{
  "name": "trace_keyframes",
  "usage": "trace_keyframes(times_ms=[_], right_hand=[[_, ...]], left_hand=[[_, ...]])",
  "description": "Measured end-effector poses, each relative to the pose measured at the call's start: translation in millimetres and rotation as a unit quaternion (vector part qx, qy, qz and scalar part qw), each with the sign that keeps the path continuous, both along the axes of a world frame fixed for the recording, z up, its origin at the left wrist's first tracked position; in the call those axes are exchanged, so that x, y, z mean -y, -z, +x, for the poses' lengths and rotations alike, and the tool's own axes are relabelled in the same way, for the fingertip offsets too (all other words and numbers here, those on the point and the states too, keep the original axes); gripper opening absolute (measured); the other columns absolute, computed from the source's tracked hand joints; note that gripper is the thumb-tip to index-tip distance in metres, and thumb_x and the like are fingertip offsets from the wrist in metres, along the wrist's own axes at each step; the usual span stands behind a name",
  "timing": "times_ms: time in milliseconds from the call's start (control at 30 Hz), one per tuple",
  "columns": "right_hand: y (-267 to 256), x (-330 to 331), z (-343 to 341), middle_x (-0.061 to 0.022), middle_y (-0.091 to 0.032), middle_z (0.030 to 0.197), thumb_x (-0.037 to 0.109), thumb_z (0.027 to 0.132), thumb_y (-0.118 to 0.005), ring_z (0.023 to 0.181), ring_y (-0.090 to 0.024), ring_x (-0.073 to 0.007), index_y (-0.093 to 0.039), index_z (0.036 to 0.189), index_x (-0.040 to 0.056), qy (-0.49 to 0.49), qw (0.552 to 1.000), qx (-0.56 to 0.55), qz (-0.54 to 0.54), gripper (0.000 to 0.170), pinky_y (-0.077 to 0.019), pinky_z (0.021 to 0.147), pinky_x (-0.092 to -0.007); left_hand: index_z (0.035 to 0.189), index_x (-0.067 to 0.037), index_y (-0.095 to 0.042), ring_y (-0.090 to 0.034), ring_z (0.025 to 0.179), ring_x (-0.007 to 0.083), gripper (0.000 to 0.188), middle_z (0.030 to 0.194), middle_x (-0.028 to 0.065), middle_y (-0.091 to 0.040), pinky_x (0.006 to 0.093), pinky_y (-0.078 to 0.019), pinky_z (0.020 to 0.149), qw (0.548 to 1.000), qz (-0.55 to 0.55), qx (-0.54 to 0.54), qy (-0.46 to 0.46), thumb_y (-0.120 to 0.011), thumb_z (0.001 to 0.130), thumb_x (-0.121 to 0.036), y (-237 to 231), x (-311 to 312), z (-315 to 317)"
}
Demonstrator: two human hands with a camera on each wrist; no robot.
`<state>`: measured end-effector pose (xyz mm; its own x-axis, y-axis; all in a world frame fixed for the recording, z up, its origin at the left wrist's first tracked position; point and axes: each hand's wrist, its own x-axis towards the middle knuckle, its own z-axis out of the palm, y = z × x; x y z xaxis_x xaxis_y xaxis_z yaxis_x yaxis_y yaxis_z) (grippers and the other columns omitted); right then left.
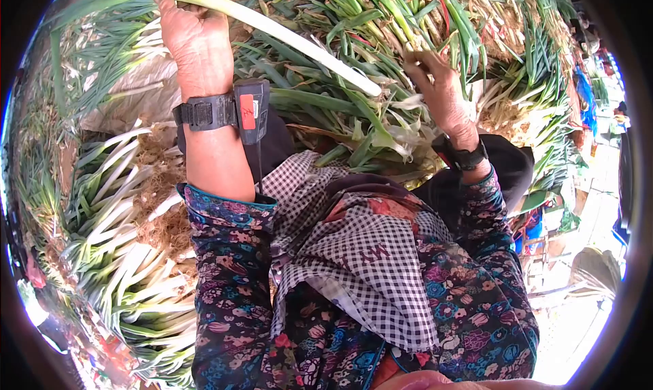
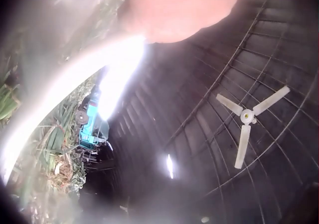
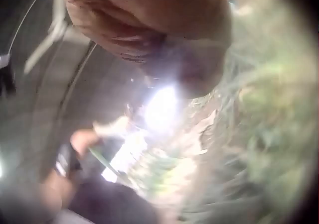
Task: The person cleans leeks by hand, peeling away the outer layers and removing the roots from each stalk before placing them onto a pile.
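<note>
My left hand point(image 1: 196, 33) is raised at the upper left in the head view and grips a long green onion point(image 1: 292, 39) by its upper stalk. The white stalk slants down to the right, and its root end lies close to my right hand point(image 1: 445, 94). The right hand's fingers are bent and spread over the leaves, with nothing visible between them. In the left wrist view the stalk point(image 2: 55, 102) shows as an overexposed white band below the blurred hand. The right wrist view is blurred by motion, with the right hand point(image 3: 154, 25) large at the top.
Loose green onion leaves point(image 1: 340, 128) cover the ground before my knees. Piled green onions point(image 1: 136, 254) with roots lie at my left, more rooted ones point(image 1: 510, 114) at my right. A ceiling fan point(image 2: 247, 116) hangs overhead. A checked cloth point(image 1: 367, 274) covers my lap.
</note>
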<state>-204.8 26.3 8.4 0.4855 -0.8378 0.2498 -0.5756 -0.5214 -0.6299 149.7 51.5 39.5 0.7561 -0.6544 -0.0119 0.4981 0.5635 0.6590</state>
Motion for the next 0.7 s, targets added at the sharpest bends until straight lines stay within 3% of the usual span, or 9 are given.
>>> trace_keyframes(times_ms=[33, 100, 167, 233, 300, 467, 533, 633, 700], right_hand=[[-8, -5, 14, -0.0118, -0.064, 0.094, 0.014, 0.084, -0.068, 0.075, -0.063, -0.0219, -0.061, 0.1, 0.0023, 0.001, 0.999, 0.027, 0.041, 0.021, -0.05, 0.067, -0.0317], [-9, -11, 40, -0.0112, -0.063, 0.089, 0.016, 0.081, -0.071, 0.074, -0.061, -0.0232, -0.061, 0.098, 0.0024, -0.082, 0.995, 0.05, -0.002, 0.024, -0.0495, 0.065, -0.0333], [-8, -16, 64, -0.0112, -0.06, 0.084, 0.018, 0.08, -0.072, 0.07, -0.059, -0.026, -0.059, 0.092, 0.0021, -0.087, 0.993, 0.033, -0.069, 0.024, -0.0483, 0.063, -0.036], [-3, -14, 74, -0.0116, -0.057, 0.08, 0.017, 0.08, -0.071, 0.071, -0.058, -0.0282, -0.058, 0.088, 0.0018, -0.077, 0.994, 0.039, -0.061, 0.021, -0.0473, 0.064, -0.0378], [1, -9, 76, -0.0069, -0.056, 0.077, 0.013, 0.079, -0.073, 0.068, -0.055, -0.0199, -0.059, 0.089, 0.0026, -0.127, 0.989, 0.027, -0.07, 0.019, -0.0455, 0.061, -0.0315], [8, -10, 76, -0.0099, -0.054, 0.074, 0.006, 0.08, -0.068, 0.069, -0.059, -0.0252, -0.057, 0.085, 0.0024, -0.119, 0.992, 0.032, -0.019, 0.012, -0.0475, 0.064, -0.0342], [10, -10, 77, -0.0135, -0.056, 0.081, 0.009, 0.08, -0.065, 0.074, -0.06, -0.0312, -0.055, 0.087, 0.0032, -0.114, 0.993, 0.002, -0.025, 0.013, -0.0486, 0.068, -0.0392], [6, -16, 77, -0.0145, -0.056, 0.081, 0.011, 0.08, -0.065, 0.074, -0.061, -0.0325, -0.054, 0.088, 0.0036, -0.087, 0.992, 0.013, -0.088, 0.015, -0.0495, 0.066, -0.0403], [6, -15, 76, -0.0151, -0.058, 0.084, 0.011, 0.081, -0.066, 0.076, -0.062, -0.0319, -0.055, 0.09, 0.0042, -0.073, 0.995, 0.035, -0.063, 0.016, -0.05, 0.066, -0.0396]], left_hand=[[0.109, -0.007, -0.049, -0.048, 0.086, 0.0204, 0.029, 0.1, 0.0071, -0.053, 0.0367, -0.0475, 0.079, 1.0, 0.008, -0.001, 0.009, -0.046, 0.099, -0.035, 0, 1, -2], [0.109, -0.007, -0.049, -0.048, 0.087, 0.021, 0.03, 0.102, 0.0074, -0.052, 0.0371, -0.0478, 0.08, 0.999, -0.019, -0.004, 0.031, -0.047, 0.099, -0.034, 5, 3, -1], [0.109, -0.007, -0.05, -0.048, 0.088, 0.0215, 0.03, 0.104, 0.0077, -0.052, 0.0376, -0.0482, 0.08, 0.998, -0.043, -0.01, 0.049, -0.049, 0.098, -0.034, 6, 4, -1], [0.108, -0.005, -0.05, -0.048, 0.088, 0.0228, 0.029, 0.103, 0.0091, -0.051, 0.0387, -0.049, 0.081, 0.997, -0.049, -0.038, 0.043, -0.05, 0.098, -0.032, 6, 6, -4], [0.108, -0.003, -0.05, -0.048, 0.087, 0.0232, 0.031, 0.103, 0.01, -0.051, 0.0391, -0.0493, 0.082, 0.995, -0.062, -0.054, 0.058, -0.051, 0.097, -0.032, 8, 5, -4], [0.107, 0.002, -0.048, -0.049, 0.086, 0.0238, 0.035, 0.1, 0.0125, -0.049, 0.0404, -0.0494, 0.083, 0.977, -0.109, -0.134, 0.123, -0.052, 0.097, -0.031, 17, 4, 5], [0.106, 0.004, -0.047, -0.049, 0.087, 0.0238, 0.035, 0.099, 0.0129, -0.049, 0.0407, -0.0492, 0.084, 0.971, -0.137, -0.142, 0.133, -0.054, 0.096, -0.029, 17, 6, 4], [0.107, 0.004, -0.046, -0.05, 0.088, 0.0242, 0.036, 0.1, 0.013, -0.049, 0.0411, -0.0489, 0.086, 0.98, -0.118, -0.119, 0.103, -0.055, 0.096, -0.029, 12, 4, -2], [0.107, 0.004, -0.046, -0.05, 0.089, 0.0244, 0.036, 0.1, 0.0132, -0.049, 0.0413, -0.0491, 0.087, 0.985, -0.096, -0.113, 0.085, -0.055, 0.095, -0.029, 10, 3, -2]])
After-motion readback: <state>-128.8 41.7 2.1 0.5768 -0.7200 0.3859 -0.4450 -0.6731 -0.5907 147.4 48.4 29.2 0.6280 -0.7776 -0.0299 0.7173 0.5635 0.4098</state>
